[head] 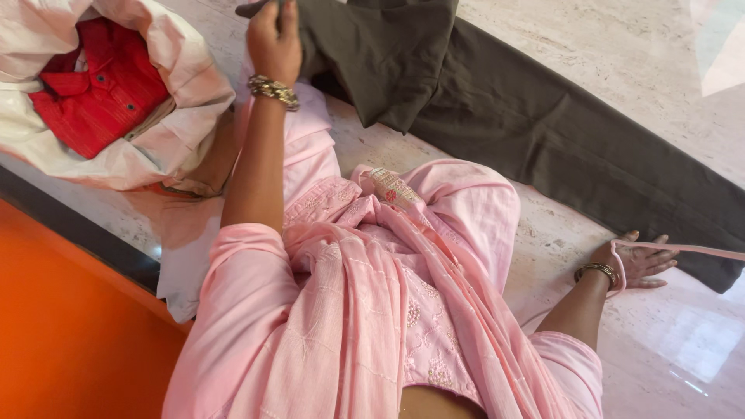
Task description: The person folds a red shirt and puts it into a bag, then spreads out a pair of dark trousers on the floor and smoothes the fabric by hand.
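A pair of dark olive trousers (pixel 543 132) lies spread across the pale marble floor (pixel 621 46), its upper part folded over. My left hand (pixel 273 39) is raised at the top of the view, fingers closed on the edge of the folded part. At the right, my right hand (pixel 632 260) rests flat on the floor with fingers apart, touching the trousers' near edge. A thin pink strip (pixel 698 250) of cloth runs over that hand. Both wrists carry gold bangles. My pink embroidered clothing (pixel 388 295) fills the lower middle.
A red buttoned shirt (pixel 97 93) lies inside a bundle of pale pink and white cloth (pixel 171 132) at the top left. An orange surface (pixel 70 334) with a dark border strip (pixel 77 229) runs along the lower left.
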